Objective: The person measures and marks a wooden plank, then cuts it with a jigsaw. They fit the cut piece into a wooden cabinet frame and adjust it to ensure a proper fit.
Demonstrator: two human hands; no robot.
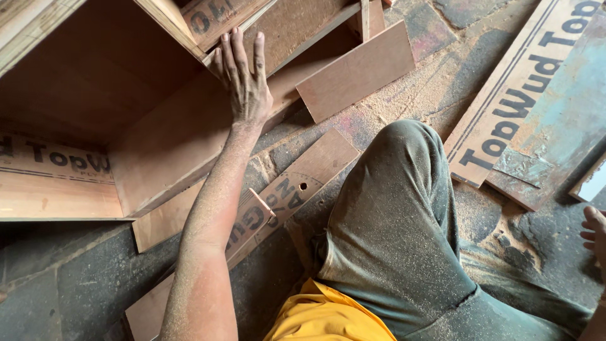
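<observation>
My left hand [245,85] lies flat, palm down and fingers spread, on the slanting side panel of an open plywood box [170,139] at the upper left. The fingertips reach the panel's top edge, near a particle-board sheet [297,22]. The hand grips nothing. My forearm is dusted with sawdust and crosses a narrow printed plywood strip [297,183] on the floor. My right hand is out of view.
A loose plywood rectangle [356,72] leans beside the box. Long printed boards [517,95] and a bluish worn board [562,120] lie at the right. My bent knee in grey trousers [404,208] fills the middle. Toes or fingers [594,233] show at the right edge. Sawdust covers the stone floor.
</observation>
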